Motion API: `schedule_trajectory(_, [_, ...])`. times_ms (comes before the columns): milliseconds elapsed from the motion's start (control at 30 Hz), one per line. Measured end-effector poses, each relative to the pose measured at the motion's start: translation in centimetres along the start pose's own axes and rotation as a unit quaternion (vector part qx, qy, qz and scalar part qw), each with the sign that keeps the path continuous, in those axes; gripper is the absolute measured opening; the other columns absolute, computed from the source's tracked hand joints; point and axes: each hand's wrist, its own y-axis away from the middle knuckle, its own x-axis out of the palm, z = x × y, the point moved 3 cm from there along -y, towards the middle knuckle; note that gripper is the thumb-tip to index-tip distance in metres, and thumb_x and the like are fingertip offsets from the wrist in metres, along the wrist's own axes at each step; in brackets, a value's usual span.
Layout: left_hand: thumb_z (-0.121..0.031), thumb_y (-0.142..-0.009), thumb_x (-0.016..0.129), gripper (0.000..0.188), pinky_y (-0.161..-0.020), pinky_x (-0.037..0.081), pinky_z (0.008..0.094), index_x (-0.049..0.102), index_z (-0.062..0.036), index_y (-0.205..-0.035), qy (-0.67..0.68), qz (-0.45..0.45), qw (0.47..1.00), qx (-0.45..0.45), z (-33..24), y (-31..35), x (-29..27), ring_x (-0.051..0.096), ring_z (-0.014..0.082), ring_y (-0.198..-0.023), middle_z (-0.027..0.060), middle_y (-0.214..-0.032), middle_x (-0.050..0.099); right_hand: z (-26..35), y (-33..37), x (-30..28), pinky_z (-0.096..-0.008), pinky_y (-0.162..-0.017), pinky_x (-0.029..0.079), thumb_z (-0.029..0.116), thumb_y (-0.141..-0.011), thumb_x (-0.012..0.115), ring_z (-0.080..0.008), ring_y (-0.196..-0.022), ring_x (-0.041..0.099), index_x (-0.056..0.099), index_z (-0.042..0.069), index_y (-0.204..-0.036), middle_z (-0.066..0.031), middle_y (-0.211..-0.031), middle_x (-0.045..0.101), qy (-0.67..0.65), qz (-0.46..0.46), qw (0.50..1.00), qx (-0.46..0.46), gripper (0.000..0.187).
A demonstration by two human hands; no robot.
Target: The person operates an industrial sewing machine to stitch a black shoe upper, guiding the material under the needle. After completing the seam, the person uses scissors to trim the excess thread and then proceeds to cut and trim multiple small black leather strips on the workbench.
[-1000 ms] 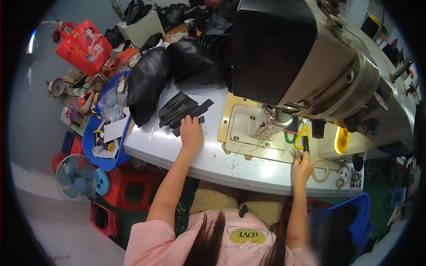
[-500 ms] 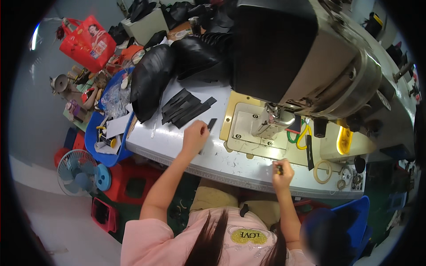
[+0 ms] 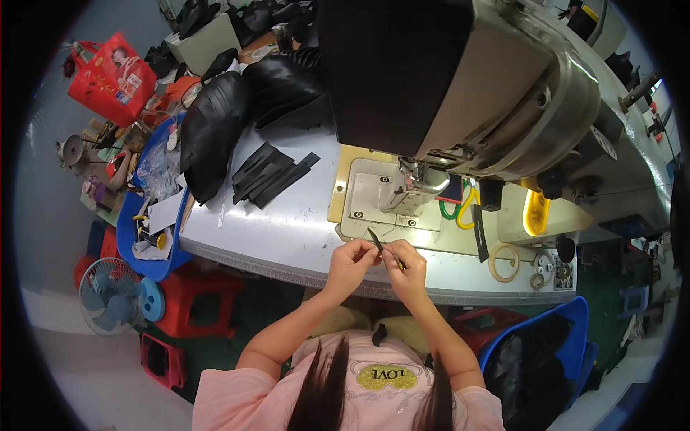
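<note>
Both my hands meet in front of the sewing machine [image 3: 413, 197], over the near part of the table. My left hand [image 3: 349, 266] is closed, pinching a short narrow black strip [image 3: 374, 238] whose end sticks up from the fingers. Against it, my right hand [image 3: 406, 269] is closed around a small yellow-and-black tool [image 3: 400, 264]; its kind is mostly hidden by the fingers. The fingertips of both hands nearly touch at the strip. Several flat black strips [image 3: 273, 174] lie in a pile to the left of the machine.
Black leather-like pieces [image 3: 215, 133] are heaped behind the strips. Right of the machine lie yellow-and-green-handled scissors [image 3: 466, 208], another black strip [image 3: 480, 233] and a tape roll [image 3: 504, 263]. Blue bins [image 3: 582, 316] stand on both sides; a fan [image 3: 108, 294] is at left.
My left hand has moved right and nearer me with the black strip, away from the pile. My right hand has moved left with the tool to meet it. The view has shifted slightly.
</note>
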Motion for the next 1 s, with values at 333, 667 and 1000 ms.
schedule_trajectory(333, [0.0, -0.086, 0.057, 0.006, -0.07, 0.052, 0.0252, 0.058, 0.0052, -0.089, 0.039, 0.056, 0.998, -0.017, 0.2, 0.0, 0.3, 0.063, 0.0142, -0.076, 0.0092, -0.083, 0.064, -0.8, -0.4, -1.4, -0.0249, -0.059, 0.041, -0.006, -0.078, 0.057, -0.0148, -0.064, 0.051, 0.059, -0.005, -0.08, -0.0084, -0.072, 0.056, -0.043, 0.064, 0.995, 0.056, 0.003])
schedule_trajectory(667, [0.001, -0.086, 0.057, 0.004, -0.071, 0.052, 0.0239, 0.056, 0.004, -0.088, 0.01, 0.089, 0.996, -0.031, 1.1, -0.2, 0.9, 0.063, 0.0124, -0.078, 0.0072, -0.084, 0.062, -0.7, 0.1, -2.1, -0.0254, -0.059, 0.042, -0.007, -0.076, 0.058, -0.0155, -0.064, 0.052, 0.059, -0.004, -0.078, -0.008, -0.072, 0.055, -0.019, 0.052, 0.996, 0.075, 0.004])
schedule_trajectory(1000, [0.0, -0.082, 0.06, 0.007, -0.059, 0.046, 0.0211, 0.055, 0.0018, -0.079, -0.044, 0.069, 0.997, -0.005, 0.7, -0.3, 2.3, 0.055, 0.0059, -0.066, 0.0023, -0.072, 0.059, -0.6, 0.6, -1.8, -0.0281, -0.054, 0.043, -0.009, -0.069, 0.06, -0.0209, -0.058, 0.052, 0.051, -0.002, -0.075, -0.0112, -0.07, 0.052, 0.068, 0.005, 0.997, -0.022, 0.013])
